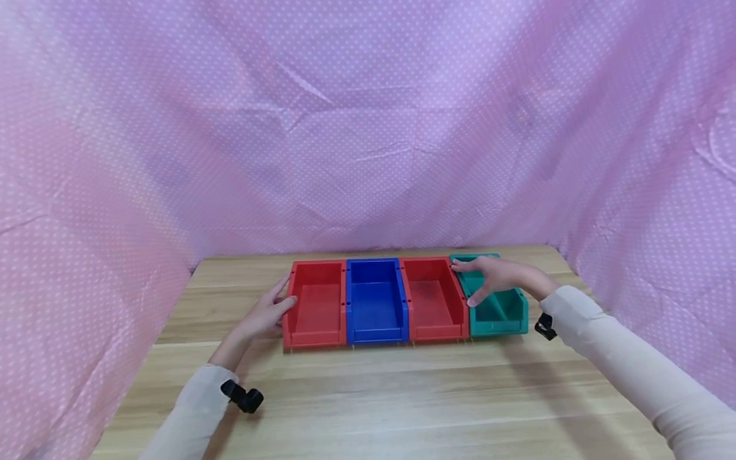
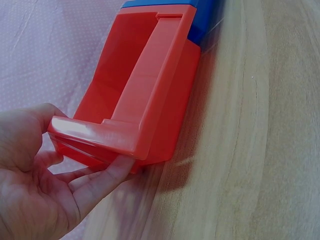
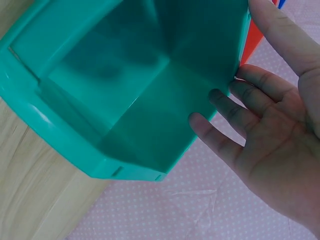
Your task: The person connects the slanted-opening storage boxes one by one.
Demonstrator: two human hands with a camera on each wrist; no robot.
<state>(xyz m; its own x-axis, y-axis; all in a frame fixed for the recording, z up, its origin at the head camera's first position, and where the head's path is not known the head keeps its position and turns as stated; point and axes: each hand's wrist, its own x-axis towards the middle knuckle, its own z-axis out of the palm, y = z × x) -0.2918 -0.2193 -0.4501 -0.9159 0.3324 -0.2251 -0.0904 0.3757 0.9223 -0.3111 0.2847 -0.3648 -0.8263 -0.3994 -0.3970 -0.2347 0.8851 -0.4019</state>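
Four open-front plastic bins stand side by side on a wooden table: a left red bin (image 1: 318,310), a blue bin (image 1: 375,308), a second red bin (image 1: 430,303) and a green bin (image 1: 499,327). My left hand (image 1: 266,314) grips the outer side wall of the left red bin, thumb over its rim and fingers along the outside, as the left wrist view shows. Above the green bin reaches my right hand (image 1: 499,275), fingers spread. Its thumb is at the wall between green and red; its fingertips (image 3: 197,120) lie at the green bin's rim. All the bins look empty inside.
The wooden table (image 1: 368,396) extends in front of the bins and to both sides. Pink dotted cloth (image 1: 368,160) hangs behind and around the table. A black wrist mount (image 1: 244,396) sits on the left sleeve, another mount (image 1: 545,326) on the right.
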